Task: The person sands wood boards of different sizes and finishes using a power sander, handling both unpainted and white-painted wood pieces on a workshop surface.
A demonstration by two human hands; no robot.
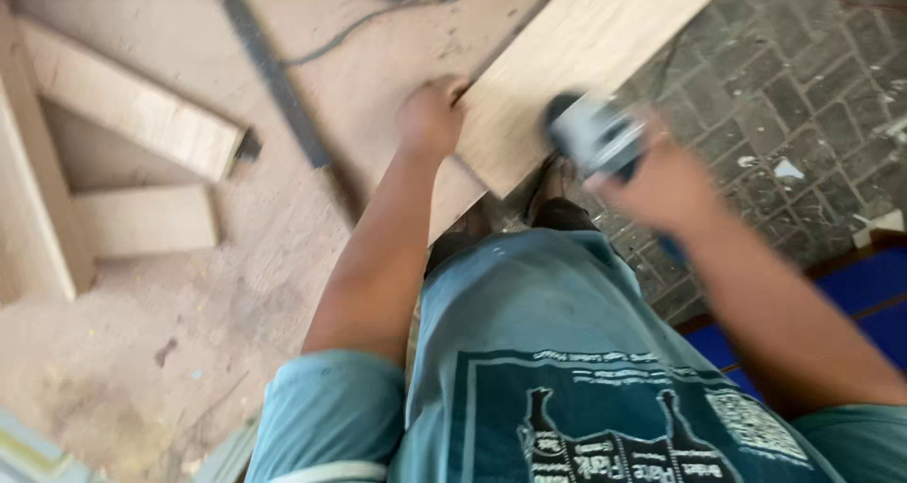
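A person in a teal shirt (529, 370) stands over a pale wooden board (567, 58) that runs from the upper right down toward their body. The left hand (430, 117) is curled into a loose fist at the board's left edge, knuckles up, pressing against the wood. The right hand (661, 183), blurred, is wrapped around a grey-and-black power tool (593, 135), which sits at the board's right edge near its lower corner; whether the tool touches the wood cannot be told.

Left of the board lies a sawdust-covered floor (189, 332) with a dark metal bar (269, 67) and a cable (378, 16) beside it. Farther left are wooden blocks (132, 110) forming an open frame with only dust inside. Right of the board is grey brick paving (803, 96), and below that a blue surface (869, 294).
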